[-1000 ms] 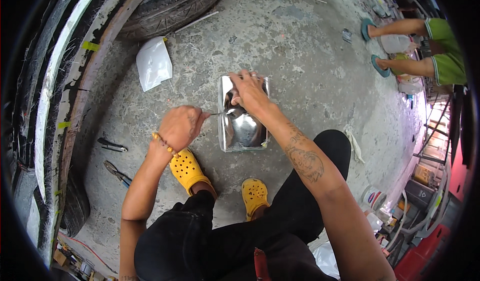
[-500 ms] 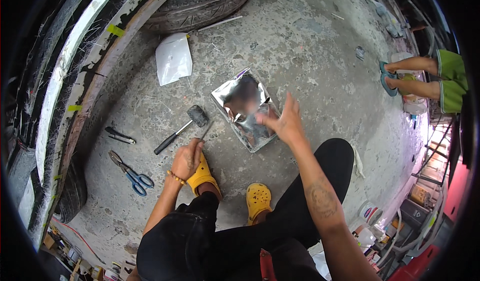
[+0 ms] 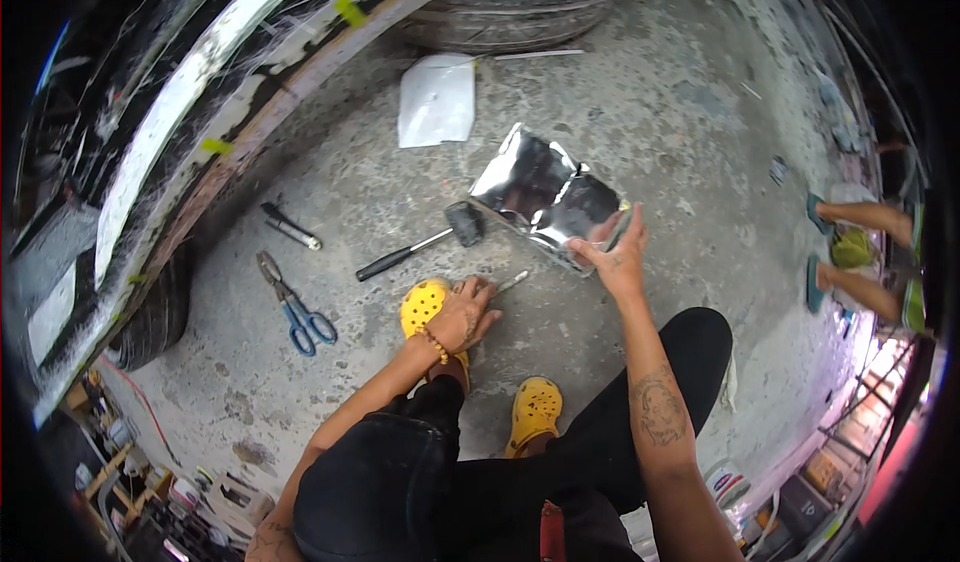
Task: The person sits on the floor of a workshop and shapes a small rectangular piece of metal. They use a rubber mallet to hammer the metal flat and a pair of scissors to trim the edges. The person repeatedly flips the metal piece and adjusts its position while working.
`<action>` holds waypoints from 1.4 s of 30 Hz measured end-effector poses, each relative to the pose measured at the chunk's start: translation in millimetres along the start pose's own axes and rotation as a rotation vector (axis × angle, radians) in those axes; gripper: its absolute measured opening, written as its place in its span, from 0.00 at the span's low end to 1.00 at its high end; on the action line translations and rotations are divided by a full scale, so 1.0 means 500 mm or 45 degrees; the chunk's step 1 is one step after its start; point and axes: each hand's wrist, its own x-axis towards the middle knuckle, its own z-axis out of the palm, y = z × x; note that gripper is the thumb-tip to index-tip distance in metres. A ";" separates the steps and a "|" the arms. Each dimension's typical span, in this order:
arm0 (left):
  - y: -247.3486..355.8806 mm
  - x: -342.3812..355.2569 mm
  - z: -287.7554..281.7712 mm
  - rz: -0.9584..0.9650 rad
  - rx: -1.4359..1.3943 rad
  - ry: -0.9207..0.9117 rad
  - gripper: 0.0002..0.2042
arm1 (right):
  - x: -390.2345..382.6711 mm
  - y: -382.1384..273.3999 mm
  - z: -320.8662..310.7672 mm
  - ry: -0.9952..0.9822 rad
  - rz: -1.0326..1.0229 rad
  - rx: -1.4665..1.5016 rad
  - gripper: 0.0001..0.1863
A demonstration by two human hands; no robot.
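My right hand [image 3: 615, 262] grips the lower right edge of a shiny, creased silver rectangular piece [image 3: 530, 182] that rests tilted on the concrete floor. My left hand [image 3: 465, 314] is low beside my yellow clog [image 3: 425, 300], fingers bent and apart, next to a thin pointed tool [image 3: 513, 281]; whether it touches that tool is unclear. A rubber mallet [image 3: 465, 224] with a black handle lies against the silver piece's left side. Blue-handled snips [image 3: 298, 317] and a small black-and-silver hand tool [image 3: 290, 230] lie farther left.
A white sheet [image 3: 436, 102] lies near a large tyre [image 3: 515, 7]. A long battered panel edge [image 3: 200, 72] with green tape runs along the left. A co-worker's legs in blue sandals [image 3: 855, 282] are at the right, near buckets and clutter [image 3: 805, 502].
My left hand has moved rightward and loosened from the thin tool. My right hand has closed on the silver piece's edge, turning it further. The view has shifted.
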 end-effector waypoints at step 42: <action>-0.444 -0.415 -0.154 -1.495 0.130 0.696 0.44 | 0.033 0.041 0.052 0.088 -0.193 -0.044 0.77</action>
